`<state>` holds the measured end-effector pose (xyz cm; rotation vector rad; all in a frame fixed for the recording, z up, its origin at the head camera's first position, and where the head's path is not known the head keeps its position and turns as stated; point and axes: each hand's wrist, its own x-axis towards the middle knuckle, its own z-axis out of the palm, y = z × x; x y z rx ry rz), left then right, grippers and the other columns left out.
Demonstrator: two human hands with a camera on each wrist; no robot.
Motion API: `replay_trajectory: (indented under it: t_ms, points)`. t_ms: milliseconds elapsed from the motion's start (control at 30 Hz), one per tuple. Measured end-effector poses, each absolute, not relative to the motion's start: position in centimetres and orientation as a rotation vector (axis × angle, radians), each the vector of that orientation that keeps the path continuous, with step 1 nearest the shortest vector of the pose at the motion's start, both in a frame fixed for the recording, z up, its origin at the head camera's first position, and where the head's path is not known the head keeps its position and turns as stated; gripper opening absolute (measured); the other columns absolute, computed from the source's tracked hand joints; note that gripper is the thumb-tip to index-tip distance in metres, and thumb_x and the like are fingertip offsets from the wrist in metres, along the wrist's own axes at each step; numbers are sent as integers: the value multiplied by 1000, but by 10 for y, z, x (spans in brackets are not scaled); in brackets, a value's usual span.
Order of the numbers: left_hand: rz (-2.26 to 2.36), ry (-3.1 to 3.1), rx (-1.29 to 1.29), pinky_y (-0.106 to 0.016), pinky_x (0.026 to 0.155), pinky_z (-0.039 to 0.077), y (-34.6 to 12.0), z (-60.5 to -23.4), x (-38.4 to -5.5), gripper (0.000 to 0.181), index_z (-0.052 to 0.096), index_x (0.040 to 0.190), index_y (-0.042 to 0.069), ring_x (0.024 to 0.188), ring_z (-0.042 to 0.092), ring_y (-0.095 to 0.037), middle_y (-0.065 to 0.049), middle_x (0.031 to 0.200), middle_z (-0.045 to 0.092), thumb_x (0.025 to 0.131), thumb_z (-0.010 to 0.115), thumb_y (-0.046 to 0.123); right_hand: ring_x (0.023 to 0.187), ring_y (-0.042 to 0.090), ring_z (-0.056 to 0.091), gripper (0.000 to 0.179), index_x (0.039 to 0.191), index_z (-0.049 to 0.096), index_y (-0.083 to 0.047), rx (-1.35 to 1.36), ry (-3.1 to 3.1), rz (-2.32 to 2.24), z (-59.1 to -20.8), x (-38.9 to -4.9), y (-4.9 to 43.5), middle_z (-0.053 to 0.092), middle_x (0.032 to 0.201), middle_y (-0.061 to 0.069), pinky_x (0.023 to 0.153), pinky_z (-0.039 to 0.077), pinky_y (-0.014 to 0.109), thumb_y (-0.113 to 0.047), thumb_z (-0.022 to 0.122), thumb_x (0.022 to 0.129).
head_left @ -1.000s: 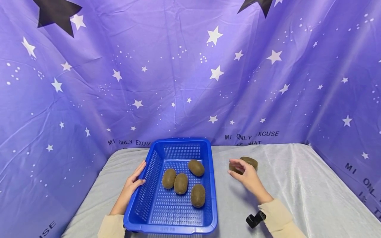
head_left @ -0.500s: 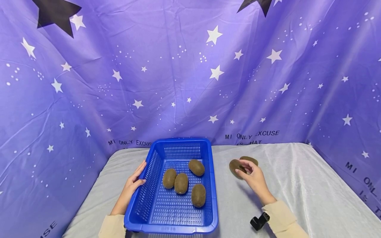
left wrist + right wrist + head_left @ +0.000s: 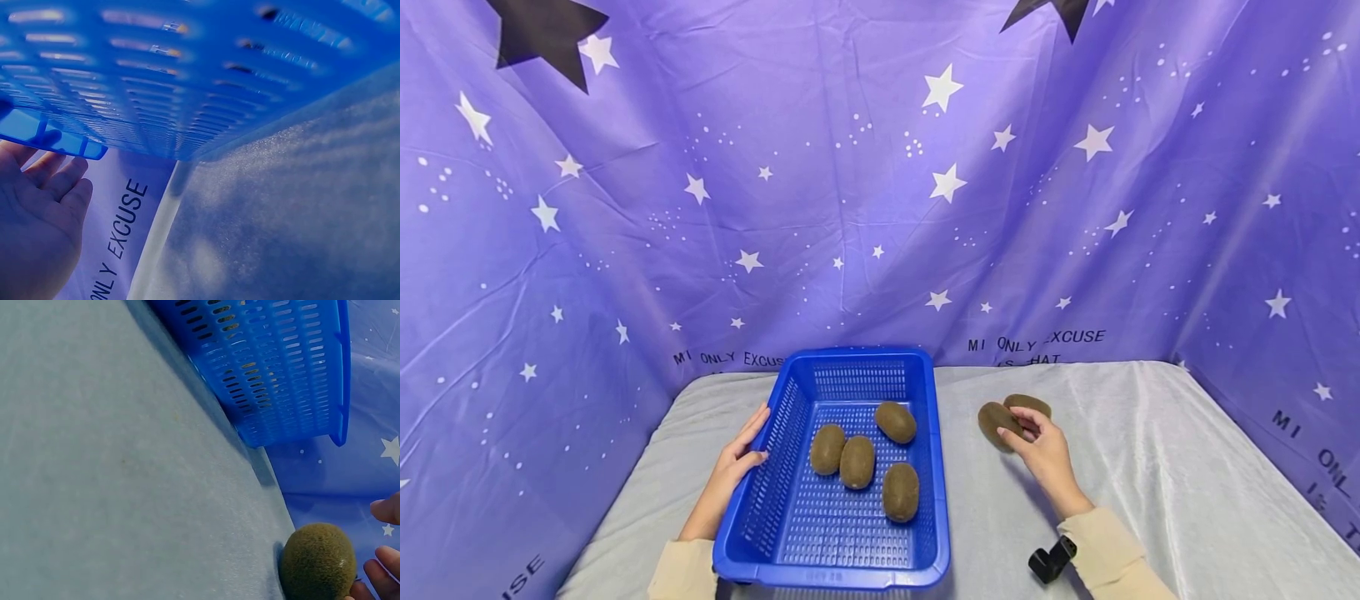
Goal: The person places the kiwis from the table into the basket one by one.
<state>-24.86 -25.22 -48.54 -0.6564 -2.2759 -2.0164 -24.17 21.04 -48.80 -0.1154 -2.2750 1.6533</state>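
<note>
Right hand point(image 3: 1043, 454) bends over one kiwifruit point(image 3: 991, 424), its fingers at the fruit's right side; whether they grip it I cannot tell. Another kiwifruit point(image 3: 1028, 403) lies just behind, near the worktop point(image 3: 1157, 450)'s far edge. Left hand point(image 3: 730, 471), fingers relaxed, rests along the blue slotted basket point(image 3: 831, 576)'s left rim, apparently steadying it. Inside, four kiwifruit point(image 3: 857, 462) sit, likely kept from rolling by its walls. Pale fabric covers the worktop; a purple starry curtain point(image 3: 865, 183) hangs beyond

The right grip point(image 3: 1043, 450) hides part of the farther kiwi point(image 3: 1030, 402) — whether they touch, I can't quite tell.
</note>
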Motion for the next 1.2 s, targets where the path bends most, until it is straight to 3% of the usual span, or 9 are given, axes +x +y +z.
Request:
replay_trajectory:
  t_ms: [167,300,633,967,1067,1200]
  points:
    - [-2033,-2276,-664,-12,98,30,-252,-484,-248,62,26,147,0,138,17,-13,-15,158,7,88,45,-4,112,34,52,44,121,54,10,-177,-2282,1680,-490,-242,211,55,124,27,84,41,10,-4,69,82]
    - [-2033,-2264,-675,-12,98,29,-252,-484,-247,62,26,147,-1,137,20,-6,-16,157,7,88,45,-4,112,33,52,44,122,53,10,-207,-2291,1707,-493,-242,211,54,123,27,81,41,8,-5,68,82]
    - [-1987,-2266,-677,-12,98,29,-252,-485,-249,63,28,146,-1,134,23,2,-18,156,10,86,46,-6,92,14,54,48,119,51,9,-242,-2282,1701,-503,-246,208,56,115,28,71,43,9,-1,71,77]
    - [-1989,-2245,-687,-12,99,29,-252,-485,-249,62,29,145,-4,134,25,3,-22,155,9,85,46,-7,99,31,54,48,119,51,9,-240,-2283,1627,-505,-247,201,55,114,27,69,41,9,2,72,76]
    - [-1978,-2244,-688,-12,98,29,-251,-486,-249,62,29,145,-4,133,26,3,-20,156,11,85,46,-7,98,31,54,47,117,52,8,-253,-2297,1590,-505,-248,200,57,112,26,69,40,10,2,72,75]
    - [-1973,-2245,-687,-12,98,30,-252,-486,-249,62,29,145,-3,133,26,3,-8,157,16,85,46,-7,98,31,55,47,118,53,7,-261,-2317,1565,-504,-249,199,57,111,25,69,41,13,0,73,76]
